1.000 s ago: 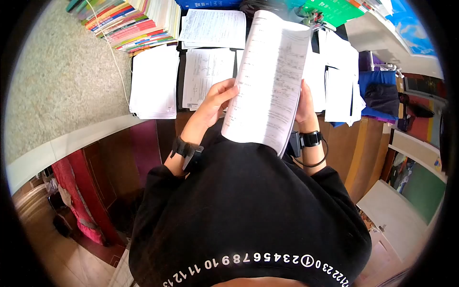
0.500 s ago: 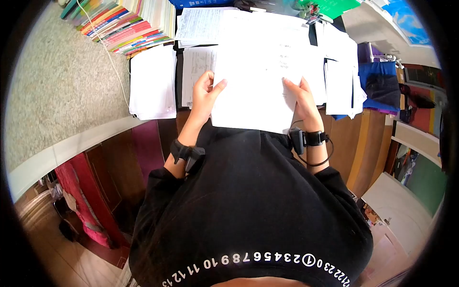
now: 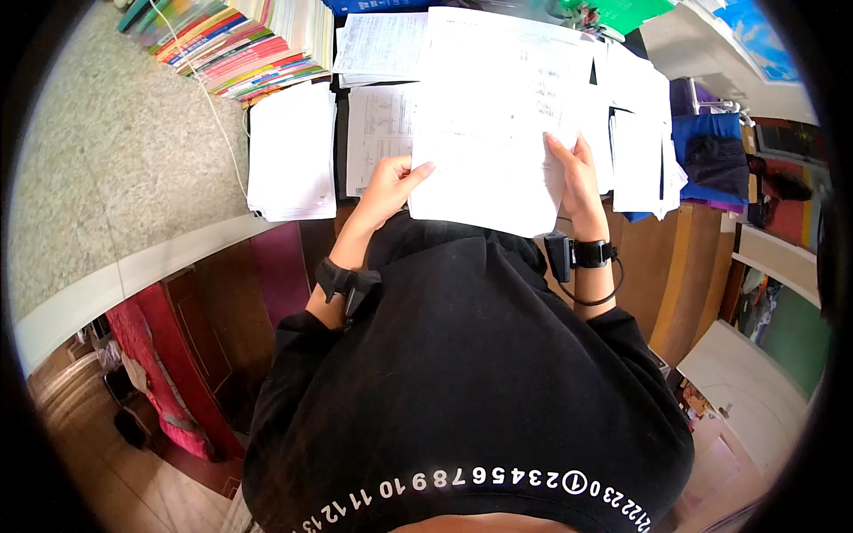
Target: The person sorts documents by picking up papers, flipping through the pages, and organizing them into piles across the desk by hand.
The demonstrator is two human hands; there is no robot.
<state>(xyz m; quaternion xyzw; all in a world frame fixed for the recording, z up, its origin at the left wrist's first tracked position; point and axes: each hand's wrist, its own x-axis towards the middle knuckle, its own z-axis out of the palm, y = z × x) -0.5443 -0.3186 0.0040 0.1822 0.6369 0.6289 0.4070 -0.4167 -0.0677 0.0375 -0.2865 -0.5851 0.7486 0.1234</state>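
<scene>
A large white paper sheet (image 3: 489, 124) with faint print is held up between my hands; whether it is one sheet or several, I cannot tell. My left hand (image 3: 391, 188) is closed on its lower left edge, thumb on the front and the other fingers behind. At the right edge, my right hand (image 3: 577, 178) pinches the paper the same way. Beneath and behind it, printed papers (image 3: 378, 133) lie on the desk, partly covered. To the left sits a stack of blank-looking white paper (image 3: 291, 155), and to the right another paper pile (image 3: 637, 160).
A row of books (image 3: 240, 53) stands at the far left, with a thin white cable (image 3: 209, 93) running down the speckled tabletop (image 3: 115, 151). A green item (image 3: 635, 13) lies at the back. Blue and dark cloth (image 3: 711, 160) is at the right.
Both hands and the held paper have shifted slightly to the right in view, and the paper has tilted a little. More faint print shows on it. The grip is unchanged.
</scene>
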